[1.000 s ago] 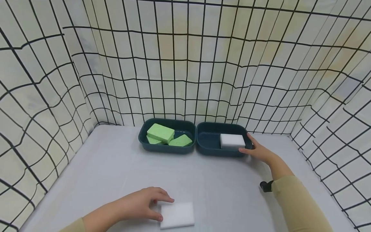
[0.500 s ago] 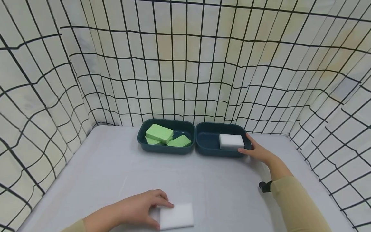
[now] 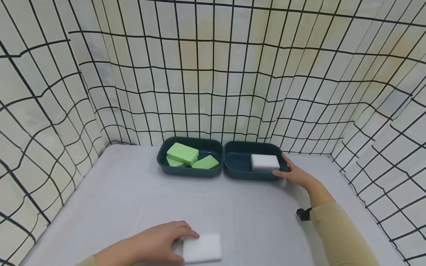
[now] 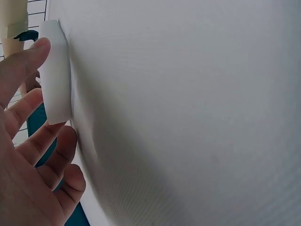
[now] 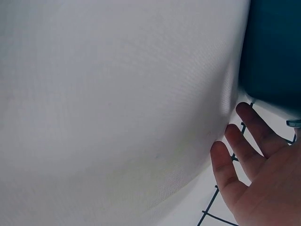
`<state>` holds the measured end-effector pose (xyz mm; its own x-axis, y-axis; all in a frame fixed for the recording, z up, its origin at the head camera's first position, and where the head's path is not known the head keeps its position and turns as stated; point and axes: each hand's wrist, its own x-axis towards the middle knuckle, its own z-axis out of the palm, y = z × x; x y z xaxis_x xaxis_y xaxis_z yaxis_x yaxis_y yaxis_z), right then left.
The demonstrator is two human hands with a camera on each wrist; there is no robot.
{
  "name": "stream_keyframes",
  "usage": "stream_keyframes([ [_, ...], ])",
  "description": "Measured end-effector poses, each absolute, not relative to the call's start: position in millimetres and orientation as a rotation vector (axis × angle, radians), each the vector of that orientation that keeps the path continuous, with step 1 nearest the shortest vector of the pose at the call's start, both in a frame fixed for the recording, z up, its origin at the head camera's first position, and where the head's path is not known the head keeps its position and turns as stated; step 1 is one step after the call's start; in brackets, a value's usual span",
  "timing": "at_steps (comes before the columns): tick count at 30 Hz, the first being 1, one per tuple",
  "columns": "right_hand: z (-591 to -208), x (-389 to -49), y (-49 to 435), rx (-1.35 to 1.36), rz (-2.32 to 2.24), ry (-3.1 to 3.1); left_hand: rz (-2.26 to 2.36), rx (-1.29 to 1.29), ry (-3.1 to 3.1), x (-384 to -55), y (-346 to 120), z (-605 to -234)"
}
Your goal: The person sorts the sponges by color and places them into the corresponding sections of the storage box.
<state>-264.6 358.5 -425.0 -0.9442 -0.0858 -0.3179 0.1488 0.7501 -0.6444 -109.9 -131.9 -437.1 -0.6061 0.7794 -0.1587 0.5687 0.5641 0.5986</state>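
Note:
A flat white sponge (image 3: 203, 248) lies on the table in the head view's lower middle. My left hand (image 3: 159, 241) holds it at its left edge, thumb at the near corner and index finger at the far one. In the left wrist view the thumb and a finger meet the sponge (image 4: 56, 80), while the other fingers curl below it. At the right end of the right dark teal tray (image 3: 244, 175), my right hand (image 3: 298, 176) grips the rim between thumb and index finger. Its other fingers (image 5: 225, 165) stretch out loosely. Another white sponge (image 3: 265, 162) sits inside that tray.
To the left, touching the right tray, stands a matching teal tray (image 3: 188, 171) with several green sponges (image 3: 182, 153). A black wire grid (image 3: 213, 92) over pale cloth encloses the back and sides of the white-covered table (image 3: 159, 199).
My left hand's index finger has come down onto the white sponge's far left corner, and the hand has sunk slightly. My right hand stays on the tray's end.

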Motion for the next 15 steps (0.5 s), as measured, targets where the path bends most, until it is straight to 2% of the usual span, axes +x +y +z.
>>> stream_keyframes([
  [15,-426,-265,360,0.059,-1.01,2.619,0.809,0.965,2.473,-127,-135,-428],
])
